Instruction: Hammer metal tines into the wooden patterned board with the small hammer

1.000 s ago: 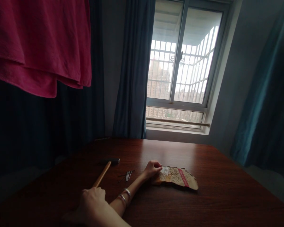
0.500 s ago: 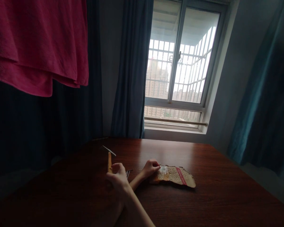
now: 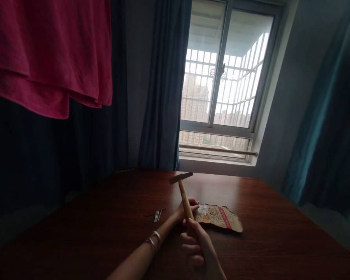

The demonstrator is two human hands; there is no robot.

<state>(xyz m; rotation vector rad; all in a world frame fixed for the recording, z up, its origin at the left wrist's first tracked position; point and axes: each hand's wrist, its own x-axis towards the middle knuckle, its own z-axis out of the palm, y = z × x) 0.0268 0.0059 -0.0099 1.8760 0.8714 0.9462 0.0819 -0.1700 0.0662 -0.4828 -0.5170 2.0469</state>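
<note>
My right hand (image 3: pixel 196 243) grips a hammer (image 3: pixel 186 200) by its wooden handle. The hammer's head points up and away, above the table. Beyond the handle, my left hand (image 3: pixel 189 205), with bracelets on its wrist, pinches an upright nail (image 3: pixel 198 203) at the left end of a flat tan piece (image 3: pixel 217 217). Dark dots, a red band and a whitish patch mark this piece, whose material I cannot tell. The hammer handle partly covers my left hand. Left of my left forearm, several loose nails (image 3: pixel 156 215) lie on the table.
The dark reddish-brown wooden table (image 3: pixel 265 241) extends to the wall under the window (image 3: pixel 218 77). A pink cloth (image 3: pixel 52 58) hangs at the upper left, with blue curtains (image 3: pixel 163 89) behind and on both sides.
My right hand has swung the hammer from the left, where it crossed over my left arm, to the right in front of my left hand. My left hand keeps its place at the nail.
</note>
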